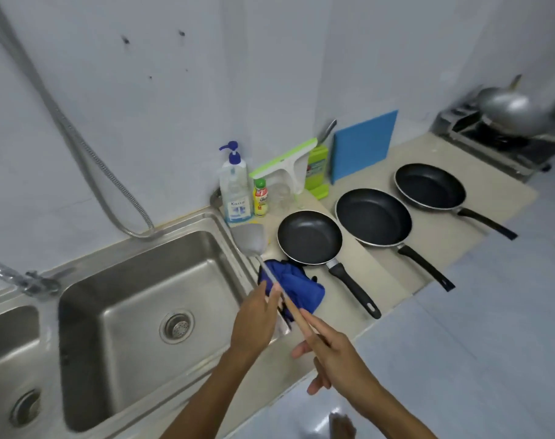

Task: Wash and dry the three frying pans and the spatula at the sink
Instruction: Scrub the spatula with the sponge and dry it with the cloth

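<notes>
Centrally, low in the frame, the right hand [334, 351] fingers [314, 324] pinch the spatula [263, 264] by its wooden handle; the left hand [255, 315] closes on its shaft over the blue cloth [301, 286]. Three frying pans [309, 237] line the table [380, 270] toward upper right.

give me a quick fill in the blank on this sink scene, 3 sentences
1. The number of frying pans lying on the counter is ____.
2. The right hand grips the spatula by its ____ handle.
3. The cloth under the spatula's shaft is ____ in colour.

Missing words: three; wooden; blue
</notes>
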